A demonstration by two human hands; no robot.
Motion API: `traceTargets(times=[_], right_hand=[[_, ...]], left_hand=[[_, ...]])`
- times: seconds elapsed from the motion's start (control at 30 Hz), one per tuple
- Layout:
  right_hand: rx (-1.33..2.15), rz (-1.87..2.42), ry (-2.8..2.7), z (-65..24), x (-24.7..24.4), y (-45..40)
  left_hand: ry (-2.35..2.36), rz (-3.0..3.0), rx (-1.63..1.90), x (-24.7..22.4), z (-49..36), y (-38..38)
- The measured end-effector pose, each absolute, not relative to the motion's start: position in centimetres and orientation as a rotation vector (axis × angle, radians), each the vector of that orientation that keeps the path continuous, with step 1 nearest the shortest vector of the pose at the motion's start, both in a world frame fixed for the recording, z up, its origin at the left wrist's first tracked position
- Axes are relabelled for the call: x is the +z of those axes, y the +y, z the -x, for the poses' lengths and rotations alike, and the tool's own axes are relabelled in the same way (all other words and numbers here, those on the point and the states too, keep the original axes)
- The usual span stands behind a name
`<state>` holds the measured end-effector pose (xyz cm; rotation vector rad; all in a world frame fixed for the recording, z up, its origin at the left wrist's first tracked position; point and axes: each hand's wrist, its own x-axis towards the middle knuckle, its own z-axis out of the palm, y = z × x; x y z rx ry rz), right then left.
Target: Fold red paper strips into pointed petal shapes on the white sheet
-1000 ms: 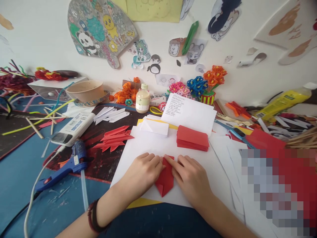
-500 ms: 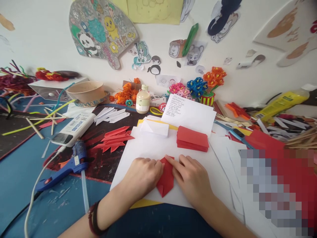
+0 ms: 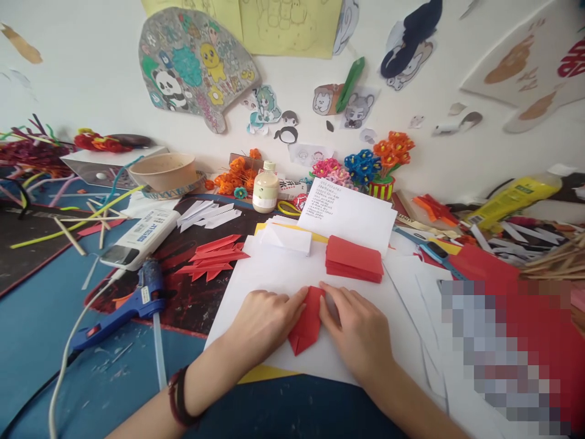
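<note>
A red paper piece [image 3: 307, 323], folded to a point at its near end, lies on white sheets [image 3: 237, 305]. My left hand [image 3: 267, 320] has curled fingers, with thumb and forefinger on the paper's left edge near its top. My right hand [image 3: 359, 329] touches the right edge, its forefinger at the top corner and its thumb lower down. Beyond the hands lie a stack of red paper rectangles [image 3: 353, 259] and a stack of white paper [image 3: 287, 239]. Folded red pieces [image 3: 214, 256] are heaped to the left, below folded white strips [image 3: 208, 214].
A blue glue gun [image 3: 123, 311] and a white power bank [image 3: 141, 239] with a cable lie at the left. Behind stand a bottle [image 3: 265, 190], a bowl [image 3: 163, 172] and a handwritten sheet [image 3: 347, 210]. A yellow bottle [image 3: 514, 198] lies at the right.
My right forefinger has drawn back from the paper's top to its right corner. My left fingers have moved up toward the top edge. The camera view has shifted slightly.
</note>
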<state>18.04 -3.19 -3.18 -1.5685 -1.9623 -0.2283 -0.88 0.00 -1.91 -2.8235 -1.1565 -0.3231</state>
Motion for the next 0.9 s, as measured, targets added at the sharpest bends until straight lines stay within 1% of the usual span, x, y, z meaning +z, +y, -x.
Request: traceTargets(times=[0.2,0.37,0.5,0.63,0.73,0.9], right_hand=[[-0.083,1.743,-1.835,-18.11,-2.34,-3.24],[0.045,1.684,-1.837,-17.98,-2.39,-3.31],[-0.053,1.628,-1.887,-17.9,-2.82,-3.32],[-0.121,1.602,-1.91,-17.86,-2.92,-3.29],[-0.135,1.6,-1.909,-17.85,-2.82,-3.23],[-0.121,1.591,-1.914,-17.79,-2.71,-3.24]], left_hand=[[-1.237,2.855,-0.357,-1.95,0.47,0.01],[-1.246,2.907,-0.363,-2.01,0.22,0.13],[-1.172,2.895,-0.36,-1.94,0.29,0.28],[-1.159,2.857,-0.247,-1.79,0.26,0.33],[-1.156,2.845,-0.172,-1.64,0.21,0.27],[-1.106,2.848,-0.168,-1.51,0.33,0.22]])
